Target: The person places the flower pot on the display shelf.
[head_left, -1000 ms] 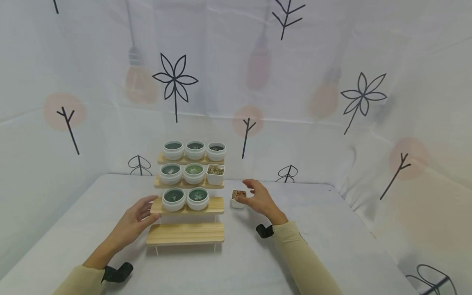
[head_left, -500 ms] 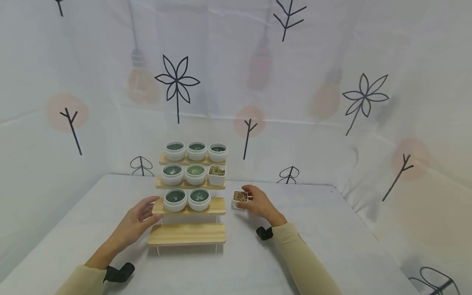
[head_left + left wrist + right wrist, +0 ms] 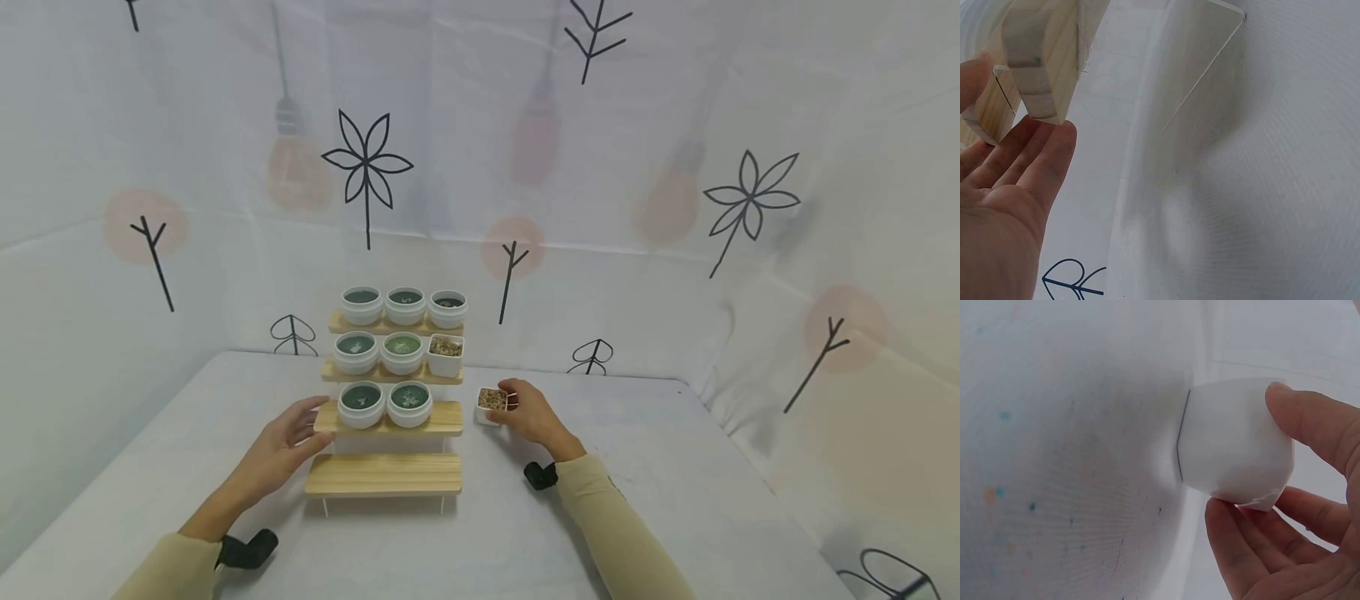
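Observation:
In the head view, my right hand [image 3: 531,417] pinches a small square white pot [image 3: 491,402] filled with brown granules, right of the wooden tiered stand [image 3: 382,473]. The right wrist view has the thumb on one side of this pot [image 3: 1235,444] and fingers on the other; its base is at or close to the white tabletop. My left hand [image 3: 281,450] lies at the left end of the stand's second-lowest shelf [image 3: 447,419]. Its extended fingers touch or nearly touch the shelf's end [image 3: 1044,87] in the left wrist view, with the thumb apart on the other side.
Two round white pots with green filling, such as this round pot [image 3: 410,407], stand on the second-lowest shelf. More pots fill the upper shelves, among them another square pot [image 3: 446,357]. A patterned white cloth [image 3: 600,292] hangs behind the table [image 3: 652,467].
My right hand has closed its thumb and fingers on the square pot. The left hand keeps its place at the shelf end. The head view has shifted slightly.

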Tool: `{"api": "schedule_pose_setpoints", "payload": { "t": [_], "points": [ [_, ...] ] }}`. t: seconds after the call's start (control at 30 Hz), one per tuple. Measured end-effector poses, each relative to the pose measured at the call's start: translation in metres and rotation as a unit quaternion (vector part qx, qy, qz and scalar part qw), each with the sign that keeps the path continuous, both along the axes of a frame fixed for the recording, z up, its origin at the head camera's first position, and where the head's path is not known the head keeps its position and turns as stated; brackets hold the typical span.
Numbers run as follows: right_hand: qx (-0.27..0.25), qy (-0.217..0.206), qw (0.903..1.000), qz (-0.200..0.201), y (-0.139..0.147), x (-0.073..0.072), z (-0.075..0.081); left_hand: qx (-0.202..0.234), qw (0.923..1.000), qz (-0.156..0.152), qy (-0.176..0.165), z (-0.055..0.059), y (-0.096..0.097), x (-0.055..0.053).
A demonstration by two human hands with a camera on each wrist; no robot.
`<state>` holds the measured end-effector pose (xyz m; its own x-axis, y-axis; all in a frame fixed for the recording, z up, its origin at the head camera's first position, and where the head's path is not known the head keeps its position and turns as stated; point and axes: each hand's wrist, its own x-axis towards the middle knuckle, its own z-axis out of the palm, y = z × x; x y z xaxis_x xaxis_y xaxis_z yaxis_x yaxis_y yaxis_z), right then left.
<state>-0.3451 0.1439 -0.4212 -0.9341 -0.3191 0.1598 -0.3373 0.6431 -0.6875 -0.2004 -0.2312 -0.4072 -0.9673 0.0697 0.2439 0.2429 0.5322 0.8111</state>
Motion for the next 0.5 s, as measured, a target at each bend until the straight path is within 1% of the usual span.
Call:
{"api": "schedule_pose_setpoints", "payload": {
  "t": [0.33,0.5],
  "points": [
    [0.002,-0.001,1.0000,-0.001,0.0006,0.0003,-0.0014,0.003,0.9999,-0.006,0.008,0.0009,0.0008,-0.0004],
    [0.002,0.001,1.0000,-0.004,-0.0004,0.0015,-0.0006,0.001,0.9999,-0.009,0.013,-0.0009,-0.0002,-0.0009]
  ]
}}
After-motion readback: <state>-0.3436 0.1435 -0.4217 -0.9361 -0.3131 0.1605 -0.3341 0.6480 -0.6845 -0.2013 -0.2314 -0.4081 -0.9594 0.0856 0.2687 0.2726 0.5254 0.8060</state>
